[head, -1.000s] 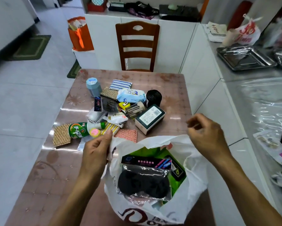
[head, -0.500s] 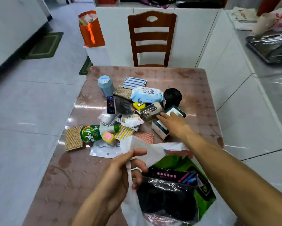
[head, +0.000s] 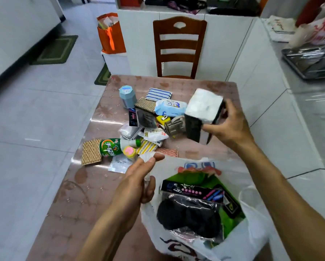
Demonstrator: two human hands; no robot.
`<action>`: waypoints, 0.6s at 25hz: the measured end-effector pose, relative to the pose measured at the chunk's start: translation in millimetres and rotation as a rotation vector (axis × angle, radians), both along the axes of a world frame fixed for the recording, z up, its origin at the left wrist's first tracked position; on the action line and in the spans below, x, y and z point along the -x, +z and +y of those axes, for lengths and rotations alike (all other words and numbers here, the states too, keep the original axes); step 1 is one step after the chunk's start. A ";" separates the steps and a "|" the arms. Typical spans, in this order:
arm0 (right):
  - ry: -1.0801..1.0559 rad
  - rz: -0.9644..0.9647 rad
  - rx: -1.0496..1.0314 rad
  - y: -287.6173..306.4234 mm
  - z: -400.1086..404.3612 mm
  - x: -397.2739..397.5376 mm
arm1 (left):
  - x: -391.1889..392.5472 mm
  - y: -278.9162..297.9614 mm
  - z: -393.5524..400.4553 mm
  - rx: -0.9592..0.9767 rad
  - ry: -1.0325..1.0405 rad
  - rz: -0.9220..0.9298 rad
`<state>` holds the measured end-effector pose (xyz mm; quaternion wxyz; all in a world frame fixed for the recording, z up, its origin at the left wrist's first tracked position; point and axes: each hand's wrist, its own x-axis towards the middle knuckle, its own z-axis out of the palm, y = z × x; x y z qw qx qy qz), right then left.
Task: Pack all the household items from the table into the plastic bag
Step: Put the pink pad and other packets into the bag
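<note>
- The right hand (head: 231, 127) grips a dark box (head: 203, 114) with a white face, thumb on the near side and fingers curled round the far side. The box is tilted and lifted off the tabletop (head: 77, 193), above the right edge of the pile and beyond the bag's mouth.
- The left hand (head: 139, 178) pinches the near-left rim of the white plastic bag (head: 252, 240) between thumb and fingers, holding the mouth up and wide.
- The bag sits at the near right of the tabletop. Inside lie a black packet (head: 190, 217) in clear wrap, a dark card with pink and blue print (head: 193, 191) and a green pack (head: 231, 223) under them.
- The pile left on the tabletop lies beyond the left hand:
- A green bottle (head: 111, 147) on its side, resting partly on a woven mat (head: 91, 151).
- A pink round thing (head: 129, 151) just beside the bottle's neck.
- A blue-grey canister (head: 127, 97) standing upright at the far left.
- A striped cloth (head: 158, 94) at the far side, with a wipes pack (head: 170, 108) near it on the right.
- A clear-wrapped metal piece (head: 174, 126) touching the box's lower left in the view.
- A white sachet (head: 155, 133) and a yellow strip pack (head: 147, 146) in the middle.
- A wooden chair (head: 178, 48) stands at the far end of the tabletop.
</note>
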<state>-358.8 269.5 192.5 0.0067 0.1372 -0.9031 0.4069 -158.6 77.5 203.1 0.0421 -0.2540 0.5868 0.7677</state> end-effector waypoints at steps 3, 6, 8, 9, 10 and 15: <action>0.124 -0.001 0.211 62.8 45.6 -92.7 | -0.9 2.6 1.4 -0.009 0.007 0.035; 0.386 0.090 -0.212 23.5 30.9 -140.9 | -3.3 5.9 0.0 -0.044 -0.055 0.098; 0.453 0.132 -0.608 -32.1 2.3 -139.5 | -8.7 8.4 6.0 -0.061 -0.115 0.130; 0.468 0.078 -0.725 -59.7 -4.9 -136.0 | -13.4 9.7 9.8 -0.073 -0.142 0.147; 0.481 0.029 -0.798 -84.2 -6.1 -132.2 | -19.5 10.9 12.9 -0.083 -0.164 0.166; 0.494 -0.151 -0.771 -114.1 -0.7 -132.5 | -31.8 6.6 9.7 -0.114 -0.257 0.222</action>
